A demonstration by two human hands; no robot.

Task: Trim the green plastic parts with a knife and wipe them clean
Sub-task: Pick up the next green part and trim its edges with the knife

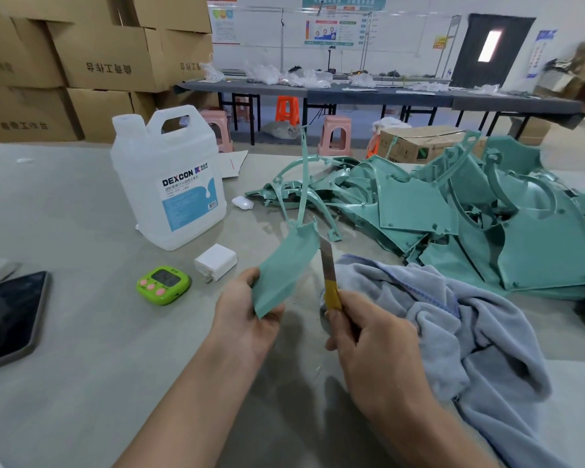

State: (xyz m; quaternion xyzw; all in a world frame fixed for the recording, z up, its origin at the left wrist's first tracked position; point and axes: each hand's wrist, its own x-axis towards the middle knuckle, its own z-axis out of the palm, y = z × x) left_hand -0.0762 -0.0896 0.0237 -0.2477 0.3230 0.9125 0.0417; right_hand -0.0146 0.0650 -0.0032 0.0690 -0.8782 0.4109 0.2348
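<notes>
**A:** Where is the piece being worked on?

**B:** The left hand (247,312) pinches the lower corner of a flat, curved teal-green plastic panel (286,265) and holds it up above the grey counter (65,332). The panel's thin arm points away from the person. The right hand (372,339) is wrapped round the yellow-handled flat-bladed knife (328,275). The blade points up with its tip at the panel's right edge, but I cannot tell if it touches.

**A:** How should the trimming go?

**B:** I'd lay the blade shallow along that edge and shave away from the left fingers in light strokes. The panel looks thin and may flex, so a grip nearer the edge would steady it.

**A:** And the wiping?

**B:** The crumpled grey-blue towel (453,319) lies just right of the knife, within easy reach. The heap of other green plastic parts (487,214) lies behind it
</notes>
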